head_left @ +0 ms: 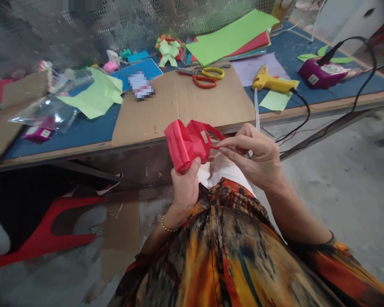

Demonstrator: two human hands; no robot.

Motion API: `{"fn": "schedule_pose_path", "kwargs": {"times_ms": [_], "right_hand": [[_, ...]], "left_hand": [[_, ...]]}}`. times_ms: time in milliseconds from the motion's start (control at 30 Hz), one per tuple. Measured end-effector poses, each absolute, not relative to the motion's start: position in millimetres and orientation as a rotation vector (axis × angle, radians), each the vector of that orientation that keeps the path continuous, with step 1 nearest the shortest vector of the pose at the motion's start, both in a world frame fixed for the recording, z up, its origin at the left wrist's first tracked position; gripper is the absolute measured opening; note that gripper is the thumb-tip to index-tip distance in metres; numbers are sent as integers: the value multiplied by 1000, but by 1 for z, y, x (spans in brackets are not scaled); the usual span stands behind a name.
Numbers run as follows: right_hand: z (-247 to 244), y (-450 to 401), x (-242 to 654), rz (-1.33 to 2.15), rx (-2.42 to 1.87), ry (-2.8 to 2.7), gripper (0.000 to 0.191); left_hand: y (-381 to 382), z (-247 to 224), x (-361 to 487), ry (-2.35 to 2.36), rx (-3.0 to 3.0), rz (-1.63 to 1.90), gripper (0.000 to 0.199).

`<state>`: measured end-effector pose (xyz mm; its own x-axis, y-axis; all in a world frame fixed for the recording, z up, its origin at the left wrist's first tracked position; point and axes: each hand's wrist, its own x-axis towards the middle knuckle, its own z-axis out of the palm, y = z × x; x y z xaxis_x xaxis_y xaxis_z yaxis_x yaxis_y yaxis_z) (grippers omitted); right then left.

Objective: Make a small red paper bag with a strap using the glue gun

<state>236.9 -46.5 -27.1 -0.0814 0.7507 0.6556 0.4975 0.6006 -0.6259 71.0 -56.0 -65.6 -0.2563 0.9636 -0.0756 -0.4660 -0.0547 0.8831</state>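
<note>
A folded red paper piece (192, 143), shaped like a small bag or basket with a strip at its right, is held in front of me over the table's front edge. My left hand (186, 183) grips it from below, thumb on the near side and the other fingers mostly hidden behind it. With thumb and fingertips, my right hand (256, 155) pinches the narrow red strip at the right end. A small pale patch (204, 136) shows on the paper's side. Beyond it lies a sheet of cardboard (179, 104) bearing scissors (208, 76) with red and yellow handles.
A yellow glue gun (272, 81) rests on green paper at right, its cord trailing off the edge near a purple box (323, 72) with a black cable. Coloured paper sheets (233, 38) are stacked behind. Light green paper (94, 94) and plastic wrap lie left. A red chair (48, 230) stands below.
</note>
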Motion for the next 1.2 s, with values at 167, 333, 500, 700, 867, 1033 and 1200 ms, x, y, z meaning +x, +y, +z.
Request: {"fn": "schedule_pose_path", "kwargs": {"times_ms": [167,333,500,700,867,1033,1200], "right_hand": [[-22,-50,243,263,-993,-1805,23],[-25,-47,240,274,-1015,-1792,35],[-41,-45,233,383,-1088,-1639,12],[-49,-49,227,528,-1109,-1602,18],[-53,-55,216,616,-1056,-1654,8],[-55,-60,208,736,-1005,-1659,8],[-51,-63,206,901,-990,-1633,12]], "left_hand": [[-56,-66,62,872,680,1569,37],[-58,-66,60,786,655,1563,37],[-61,-67,55,752,696,1491,38],[-57,-65,47,680,761,1335,45],[-55,-66,54,698,754,1357,46],[-56,-73,62,822,646,1463,48],[-54,-71,66,847,667,1528,44]]}}
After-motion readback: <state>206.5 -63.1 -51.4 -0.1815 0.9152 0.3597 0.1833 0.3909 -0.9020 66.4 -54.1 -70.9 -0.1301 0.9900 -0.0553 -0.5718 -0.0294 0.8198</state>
